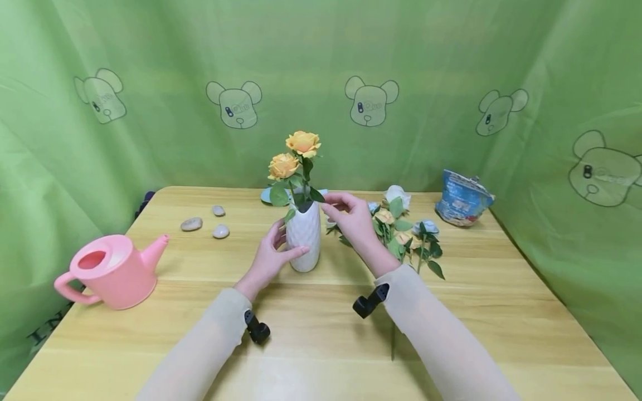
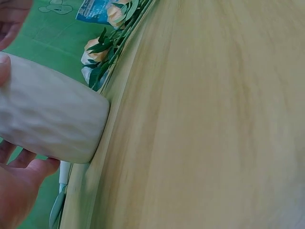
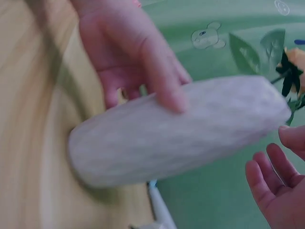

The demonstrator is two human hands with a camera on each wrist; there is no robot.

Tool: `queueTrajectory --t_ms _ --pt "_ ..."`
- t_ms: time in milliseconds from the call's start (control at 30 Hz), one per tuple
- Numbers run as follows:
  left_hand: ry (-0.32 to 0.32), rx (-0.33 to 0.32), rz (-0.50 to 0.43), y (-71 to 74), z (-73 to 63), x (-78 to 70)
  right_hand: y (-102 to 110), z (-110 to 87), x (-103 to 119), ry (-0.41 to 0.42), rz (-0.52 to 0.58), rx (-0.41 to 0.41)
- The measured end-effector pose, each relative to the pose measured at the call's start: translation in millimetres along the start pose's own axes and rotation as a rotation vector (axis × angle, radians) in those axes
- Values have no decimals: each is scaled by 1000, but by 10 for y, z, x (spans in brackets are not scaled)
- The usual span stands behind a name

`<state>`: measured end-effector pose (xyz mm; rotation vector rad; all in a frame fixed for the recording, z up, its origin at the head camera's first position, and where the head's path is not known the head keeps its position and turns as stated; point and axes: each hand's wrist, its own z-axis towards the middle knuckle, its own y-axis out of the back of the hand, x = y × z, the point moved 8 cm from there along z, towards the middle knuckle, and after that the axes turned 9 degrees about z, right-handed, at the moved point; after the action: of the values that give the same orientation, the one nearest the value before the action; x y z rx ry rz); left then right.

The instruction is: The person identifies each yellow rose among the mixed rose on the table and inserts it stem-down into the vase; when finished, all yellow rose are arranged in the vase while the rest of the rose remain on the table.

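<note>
Vase [image 1: 306, 242] in left hand [image 1: 268, 257], right hand [image 1: 355, 223] beside, table side edges [image 1: 554, 301] well apart

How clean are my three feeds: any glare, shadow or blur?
Head: pale sheen on the near wooden tabletop, the white textured vase fairly clear; left wrist: soft, the tabletop's grain smeared; right wrist: vase surface blurred, a dark shadow band across the tabletop.

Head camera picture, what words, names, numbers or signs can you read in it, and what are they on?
"IN": dark letters on the green curtain, low at the left; the table may hide more.
Blue bag: has printing, too small and blurred to read.
Bear heads on the curtain: small marks, too blurred to read.
</note>
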<state>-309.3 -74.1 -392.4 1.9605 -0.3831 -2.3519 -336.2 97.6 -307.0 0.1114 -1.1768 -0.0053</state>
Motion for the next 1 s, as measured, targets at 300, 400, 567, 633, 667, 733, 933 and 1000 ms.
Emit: queueTrajectory --t_ms 300,400,567,633,667,733,933,1000 --pt "13 9 11 19 -3 -16 261 -218 -240 -141 49 25" --pt "7 14 18 22 -1 -38 395 -283 -247 -153 52 18" --pt "-24 19 22 5 5 -75 675 -412 -341 -188 24 0" --pt "-32 20 24 -3 10 -83 793 -473 -404 -213 14 -10" --pt "-33 20 26 -7 12 -87 853 -504 -435 -224 7 -15" --pt "-32 22 26 -14 13 -92 968 -573 -494 -253 -14 -27" --pt "-13 16 36 -22 10 -82 1195 -792 -623 -326 -35 -50" --pt "-12 10 41 -25 11 -83 1245 -865 -667 -347 -34 -52"
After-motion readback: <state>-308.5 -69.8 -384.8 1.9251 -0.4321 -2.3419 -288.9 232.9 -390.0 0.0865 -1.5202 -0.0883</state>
